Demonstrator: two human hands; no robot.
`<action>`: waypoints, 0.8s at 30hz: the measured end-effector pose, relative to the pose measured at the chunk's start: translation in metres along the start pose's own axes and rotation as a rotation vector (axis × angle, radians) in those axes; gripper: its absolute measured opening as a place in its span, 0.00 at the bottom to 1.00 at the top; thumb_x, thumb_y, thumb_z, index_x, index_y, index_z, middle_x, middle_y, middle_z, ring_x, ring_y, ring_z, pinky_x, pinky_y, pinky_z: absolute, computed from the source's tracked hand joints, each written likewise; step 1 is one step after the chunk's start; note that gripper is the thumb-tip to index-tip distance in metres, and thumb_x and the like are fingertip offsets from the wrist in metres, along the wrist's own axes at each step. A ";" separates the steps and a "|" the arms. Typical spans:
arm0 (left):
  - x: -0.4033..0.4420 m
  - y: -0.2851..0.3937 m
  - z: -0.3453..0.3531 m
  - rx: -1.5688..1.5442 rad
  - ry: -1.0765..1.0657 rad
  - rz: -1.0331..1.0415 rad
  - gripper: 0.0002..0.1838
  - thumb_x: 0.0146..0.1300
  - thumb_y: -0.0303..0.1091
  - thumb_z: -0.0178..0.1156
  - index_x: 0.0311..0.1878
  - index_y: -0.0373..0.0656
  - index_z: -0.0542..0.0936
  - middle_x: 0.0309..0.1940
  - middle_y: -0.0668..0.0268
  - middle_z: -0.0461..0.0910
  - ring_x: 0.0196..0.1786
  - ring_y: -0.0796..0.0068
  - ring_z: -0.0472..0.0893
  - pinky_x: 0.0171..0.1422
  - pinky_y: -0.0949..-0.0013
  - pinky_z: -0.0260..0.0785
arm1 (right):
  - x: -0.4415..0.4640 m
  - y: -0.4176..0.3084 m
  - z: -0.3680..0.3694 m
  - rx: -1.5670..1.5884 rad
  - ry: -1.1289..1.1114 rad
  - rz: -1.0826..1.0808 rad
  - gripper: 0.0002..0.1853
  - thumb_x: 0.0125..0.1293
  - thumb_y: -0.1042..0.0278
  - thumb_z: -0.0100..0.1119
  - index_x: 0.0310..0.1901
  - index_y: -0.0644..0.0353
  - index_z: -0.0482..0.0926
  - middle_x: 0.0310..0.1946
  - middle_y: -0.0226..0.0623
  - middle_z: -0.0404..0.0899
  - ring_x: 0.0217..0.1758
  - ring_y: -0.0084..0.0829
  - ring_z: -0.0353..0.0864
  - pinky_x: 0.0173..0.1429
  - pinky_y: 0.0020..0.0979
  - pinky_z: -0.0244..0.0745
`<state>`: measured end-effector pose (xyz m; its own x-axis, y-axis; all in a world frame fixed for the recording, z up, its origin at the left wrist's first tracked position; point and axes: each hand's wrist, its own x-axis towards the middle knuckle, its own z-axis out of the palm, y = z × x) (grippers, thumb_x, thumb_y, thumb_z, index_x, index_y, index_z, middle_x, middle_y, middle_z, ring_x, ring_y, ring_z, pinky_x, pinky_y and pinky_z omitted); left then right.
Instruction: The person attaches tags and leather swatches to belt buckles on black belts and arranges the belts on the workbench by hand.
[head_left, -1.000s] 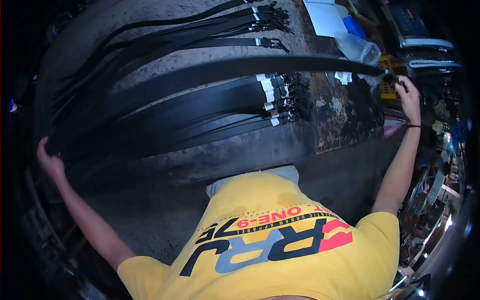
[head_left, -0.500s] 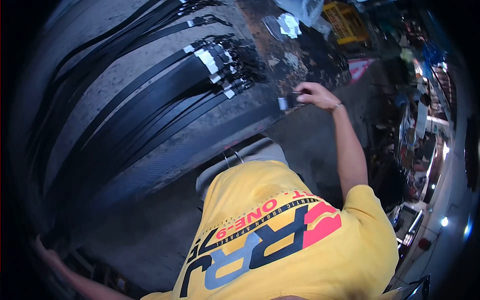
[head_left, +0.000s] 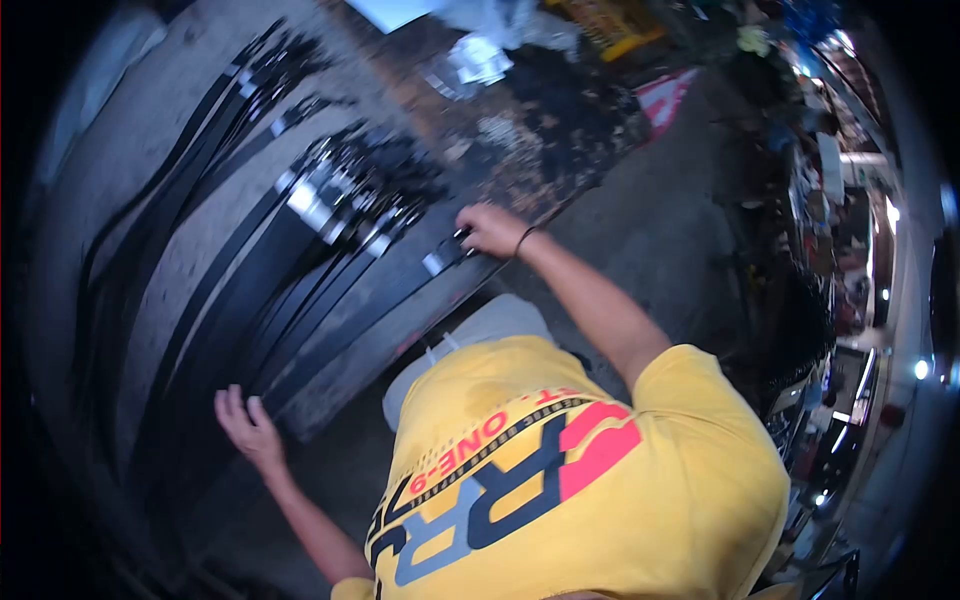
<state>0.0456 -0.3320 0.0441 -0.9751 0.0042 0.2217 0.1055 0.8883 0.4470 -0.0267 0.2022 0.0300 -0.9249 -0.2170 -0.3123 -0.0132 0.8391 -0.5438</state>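
Observation:
At the table's near edge, my right hand is closed round the buckle end of a black belt. A pale band wraps that belt just beside my fingers, and its strap runs down to the left. My left hand is open with fingers apart, by the lower stretch of the straps; whether it touches them I cannot tell. Farther in lies a thick bundle of black belts with white bands and dark metal buckles bunched at one end. Another, smaller group of belts lies beyond it.
The worn table has a stained, dark far-right part. Clear plastic and white paper lie there, with a yellow crate behind. A red and white sheet hangs at the corner. Cluttered shelves stand to the right.
My right hand has moved left along the table edge with the belt end. My left hand has come in from the far lower left towards the straps. The view has shifted.

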 end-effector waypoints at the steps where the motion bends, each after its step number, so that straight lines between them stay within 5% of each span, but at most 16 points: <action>1: 0.000 0.035 0.026 -0.096 -0.022 0.035 0.17 0.65 0.32 0.58 0.56 0.39 0.77 0.61 0.48 0.68 0.61 0.51 0.71 0.61 0.58 0.67 | -0.002 0.003 0.004 0.049 0.019 -0.005 0.17 0.52 0.65 0.64 0.44 0.60 0.77 0.39 0.45 0.78 0.48 0.46 0.76 0.53 0.40 0.72; 3: 0.006 0.122 0.061 -0.319 -0.190 -0.169 0.16 0.64 0.30 0.60 0.54 0.39 0.78 0.57 0.52 0.71 0.54 0.58 0.76 0.50 0.65 0.72 | -0.011 -0.003 0.003 0.101 0.043 0.034 0.17 0.54 0.64 0.64 0.45 0.57 0.76 0.40 0.43 0.76 0.48 0.46 0.76 0.53 0.41 0.72; 5: 0.008 0.180 0.093 -0.436 -0.253 -0.136 0.16 0.63 0.29 0.60 0.54 0.39 0.78 0.55 0.55 0.72 0.48 0.64 0.77 0.44 0.70 0.72 | -0.021 -0.008 -0.006 0.103 0.052 0.100 0.19 0.55 0.59 0.65 0.48 0.53 0.76 0.45 0.40 0.74 0.51 0.46 0.75 0.55 0.43 0.71; 7: 0.008 0.221 0.115 -0.451 -0.300 -0.118 0.16 0.62 0.28 0.61 0.54 0.39 0.78 0.54 0.57 0.72 0.43 0.68 0.77 0.44 0.71 0.72 | -0.031 0.009 -0.009 0.048 0.283 -0.142 0.18 0.58 0.60 0.64 0.49 0.54 0.75 0.46 0.39 0.73 0.50 0.45 0.75 0.55 0.43 0.71; 9: 0.015 0.251 0.122 -0.464 -0.324 -0.125 0.16 0.62 0.28 0.62 0.54 0.39 0.78 0.53 0.58 0.72 0.41 0.70 0.77 0.43 0.72 0.72 | -0.039 0.030 -0.031 0.104 0.341 -0.167 0.15 0.60 0.62 0.62 0.48 0.55 0.77 0.45 0.39 0.75 0.49 0.43 0.75 0.54 0.42 0.71; 13: 0.017 0.253 0.131 -0.315 -0.302 -0.149 0.16 0.62 0.29 0.62 0.52 0.37 0.78 0.46 0.59 0.75 0.41 0.69 0.78 0.42 0.71 0.72 | -0.073 0.104 -0.088 0.287 0.383 0.041 0.09 0.61 0.64 0.59 0.41 0.58 0.80 0.40 0.40 0.78 0.47 0.42 0.78 0.51 0.39 0.74; 19: 0.009 0.249 0.117 -0.101 -0.187 -0.351 0.15 0.65 0.32 0.60 0.51 0.35 0.79 0.41 0.57 0.79 0.39 0.67 0.80 0.44 0.69 0.71 | -0.106 0.237 -0.162 0.137 0.586 0.401 0.08 0.65 0.69 0.54 0.42 0.57 0.81 0.38 0.45 0.79 0.43 0.49 0.79 0.48 0.43 0.74; 24: -0.028 0.261 0.117 -0.090 -0.235 -0.469 0.15 0.65 0.33 0.59 0.50 0.33 0.80 0.41 0.54 0.81 0.41 0.64 0.81 0.46 0.67 0.72 | -0.098 0.270 -0.198 0.130 0.625 0.376 0.09 0.64 0.69 0.55 0.43 0.57 0.81 0.39 0.44 0.79 0.43 0.49 0.79 0.47 0.42 0.74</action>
<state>0.0772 -0.0469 0.0535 -0.9379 -0.2718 -0.2157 -0.3461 0.7767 0.5262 -0.0151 0.5485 0.0679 -0.9027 0.4300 -0.0151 0.3560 0.7266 -0.5876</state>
